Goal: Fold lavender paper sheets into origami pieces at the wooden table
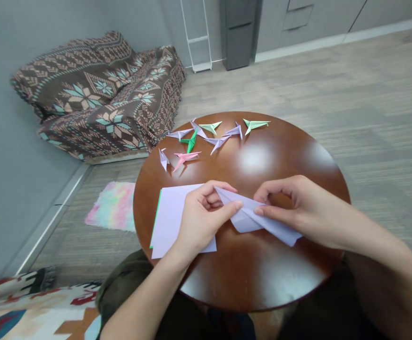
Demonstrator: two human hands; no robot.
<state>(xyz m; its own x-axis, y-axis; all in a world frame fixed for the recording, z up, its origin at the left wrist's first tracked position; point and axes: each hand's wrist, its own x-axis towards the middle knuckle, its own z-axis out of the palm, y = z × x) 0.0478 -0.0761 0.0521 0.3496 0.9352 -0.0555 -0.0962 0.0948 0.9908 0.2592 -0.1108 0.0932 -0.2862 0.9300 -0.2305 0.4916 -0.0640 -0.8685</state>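
A lavender sheet of origami paper [250,218], partly folded with creases showing, is held just above the round table in both hands. My left hand [209,208] pinches its left part between thumb and fingers. Thumb and fingers of my right hand [286,200] grip the upper edge near the middle, and the right part of the paper slants down beyond them. Under my left wrist lies a stack of lavender paper [172,212], with a green edge showing along its left side.
On the far left of the brown table [241,278] stand several folded paper birds, including a pink bird [185,159], a dark green bird [191,141] and a light green bird [253,124]. A covered sofa [121,104] and a pastel rug [112,206] lie beyond.
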